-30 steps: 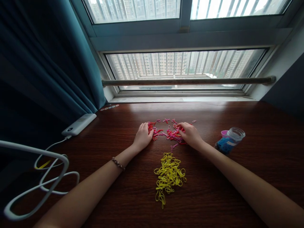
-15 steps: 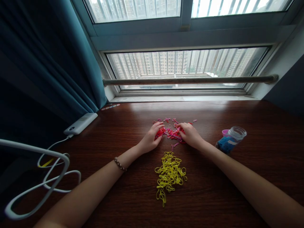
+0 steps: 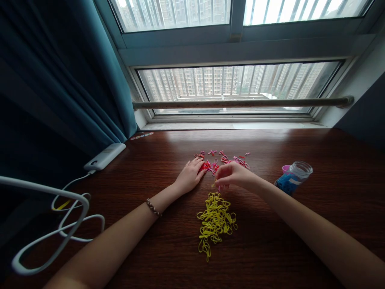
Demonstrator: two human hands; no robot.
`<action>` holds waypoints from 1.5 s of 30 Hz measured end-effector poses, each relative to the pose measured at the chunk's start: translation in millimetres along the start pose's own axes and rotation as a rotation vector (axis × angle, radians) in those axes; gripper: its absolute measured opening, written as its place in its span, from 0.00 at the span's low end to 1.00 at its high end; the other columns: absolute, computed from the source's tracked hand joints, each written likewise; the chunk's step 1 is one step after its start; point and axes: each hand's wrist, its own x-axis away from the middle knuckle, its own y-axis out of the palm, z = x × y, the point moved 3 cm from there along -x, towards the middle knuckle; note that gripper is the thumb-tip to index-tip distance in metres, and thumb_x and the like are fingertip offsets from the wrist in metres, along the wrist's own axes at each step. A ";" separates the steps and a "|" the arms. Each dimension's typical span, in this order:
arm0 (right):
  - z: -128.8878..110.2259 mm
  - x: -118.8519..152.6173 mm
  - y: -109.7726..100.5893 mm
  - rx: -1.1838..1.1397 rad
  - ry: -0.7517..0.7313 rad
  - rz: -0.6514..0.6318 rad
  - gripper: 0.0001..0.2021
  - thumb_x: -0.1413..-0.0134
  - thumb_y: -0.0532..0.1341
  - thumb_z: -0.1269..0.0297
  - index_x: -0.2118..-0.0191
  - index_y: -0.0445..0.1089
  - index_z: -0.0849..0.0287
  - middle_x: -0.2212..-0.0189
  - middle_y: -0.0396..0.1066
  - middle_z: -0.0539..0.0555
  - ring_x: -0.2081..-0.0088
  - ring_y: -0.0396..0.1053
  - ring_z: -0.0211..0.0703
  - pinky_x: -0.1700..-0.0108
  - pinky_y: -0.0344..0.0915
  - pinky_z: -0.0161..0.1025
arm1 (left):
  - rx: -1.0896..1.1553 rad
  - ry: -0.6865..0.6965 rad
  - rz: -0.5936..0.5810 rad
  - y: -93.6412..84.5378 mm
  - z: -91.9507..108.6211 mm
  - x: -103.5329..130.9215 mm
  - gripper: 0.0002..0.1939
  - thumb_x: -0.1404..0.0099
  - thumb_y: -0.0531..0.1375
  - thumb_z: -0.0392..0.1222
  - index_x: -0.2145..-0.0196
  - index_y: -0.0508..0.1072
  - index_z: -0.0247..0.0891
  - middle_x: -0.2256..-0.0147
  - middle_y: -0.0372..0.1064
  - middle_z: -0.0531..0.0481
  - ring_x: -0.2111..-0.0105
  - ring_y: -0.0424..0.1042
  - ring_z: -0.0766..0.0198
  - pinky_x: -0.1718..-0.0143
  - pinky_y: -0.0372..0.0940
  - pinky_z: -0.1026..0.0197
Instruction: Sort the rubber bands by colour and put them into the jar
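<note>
A loose heap of pink and red bands point(image 3: 211, 166) lies on the brown tabletop point(image 3: 264, 241). My left hand point(image 3: 190, 175) rests at the heap's left edge, fingers spread over some of the bands. Fingertips pinched together, my right hand point(image 3: 229, 175) is just in front of the heap, with a small yellow band point(image 3: 213, 185) at its fingertips. A pink band shows just below those fingers. Nearer to me lies a pile of yellow bands point(image 3: 217, 218).
To the right, a clear jar point(image 3: 301, 169) with blue contents leans beside a pink lid point(image 3: 285, 168). On the left are a white power bank point(image 3: 105, 156), a looped white cable point(image 3: 77, 200) and a blue curtain point(image 3: 69, 72). A window stands behind.
My right hand has moved left and towards me from the heap's right side, and now pinches a yellow band. My left hand has flattened slightly. The view has shifted a little.
</note>
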 end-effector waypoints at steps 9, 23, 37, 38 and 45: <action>12.8 -4.3 -1.1 0.326 -0.079 0.170 0.11 0.50 0.56 0.60 0.72 0.73 0.61 0.79 0.72 0.50 0.76 0.68 0.35 0.73 0.62 0.30 | 0.059 0.071 0.180 -14.3 5.2 0.7 0.06 0.42 0.58 0.38 0.66 0.72 0.39 0.61 0.67 0.47 0.56 0.63 0.58 0.52 0.60 0.54; 41.9 -6.3 -56.3 0.668 0.009 0.788 0.13 0.50 0.53 0.70 0.61 0.71 0.60 0.61 0.72 0.57 0.59 0.68 0.45 0.55 0.60 0.40 | 0.400 -0.220 0.273 -10.9 -22.7 -3.2 0.10 0.40 0.52 0.36 0.61 0.69 0.36 0.68 0.72 0.48 0.69 0.72 0.63 0.63 0.66 0.59; 42.1 -12.1 -26.8 0.687 -0.341 0.476 0.08 0.50 0.58 0.70 0.66 0.74 0.57 0.64 0.72 0.54 0.63 0.67 0.42 0.58 0.61 0.39 | 0.262 0.304 0.192 -19.9 13.9 1.4 0.17 0.37 0.49 0.32 0.51 0.65 0.40 0.47 0.60 0.46 0.44 0.54 0.59 0.42 0.51 0.49; 40.6 -11.0 -29.7 0.647 -0.355 0.531 0.07 0.50 0.58 0.70 0.67 0.74 0.57 0.66 0.73 0.54 0.64 0.68 0.42 0.59 0.62 0.38 | 0.210 0.360 0.158 -19.7 18.2 2.6 0.18 0.37 0.49 0.32 0.50 0.64 0.41 0.47 0.60 0.47 0.43 0.53 0.59 0.42 0.51 0.48; 31.4 -1.4 -50.8 0.352 -0.289 0.901 0.10 0.49 0.56 0.64 0.63 0.71 0.60 0.69 0.73 0.54 0.68 0.70 0.42 0.64 0.65 0.38 | -0.017 0.396 -0.069 -15.3 30.5 6.2 0.18 0.35 0.48 0.37 0.48 0.62 0.46 0.47 0.61 0.52 0.43 0.53 0.60 0.43 0.47 0.48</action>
